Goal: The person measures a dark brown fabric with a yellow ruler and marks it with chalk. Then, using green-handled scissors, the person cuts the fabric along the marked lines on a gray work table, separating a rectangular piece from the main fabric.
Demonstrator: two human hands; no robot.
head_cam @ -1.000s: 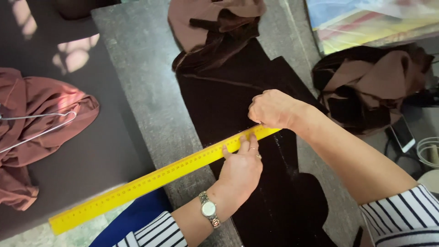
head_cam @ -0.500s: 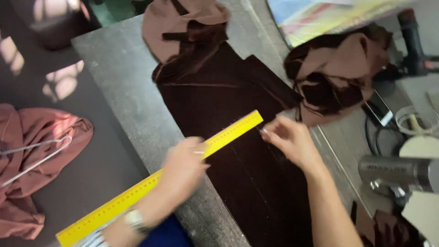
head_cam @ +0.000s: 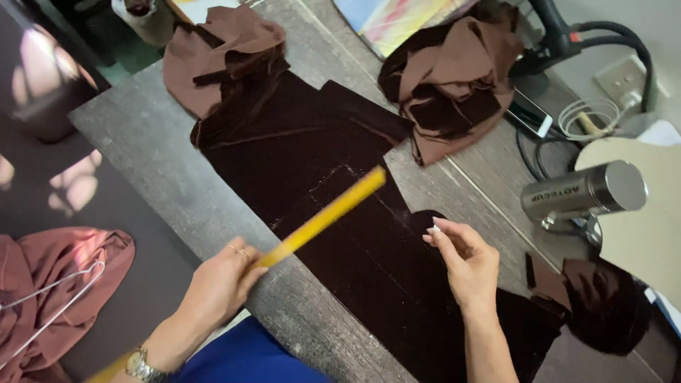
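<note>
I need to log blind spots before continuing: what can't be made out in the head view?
- Yellow ruler: motion-blurred, markings unreadable; its near end hidden behind the left hand.
- Right hand: whether its fingers pinch anything, too small.
- Dark velvet fabric: cut off by bottom edge.

One yellow ruler (head_cam: 323, 216), one phone (head_cam: 528, 113), one wire hanger (head_cam: 53, 305), two hands.
</note>
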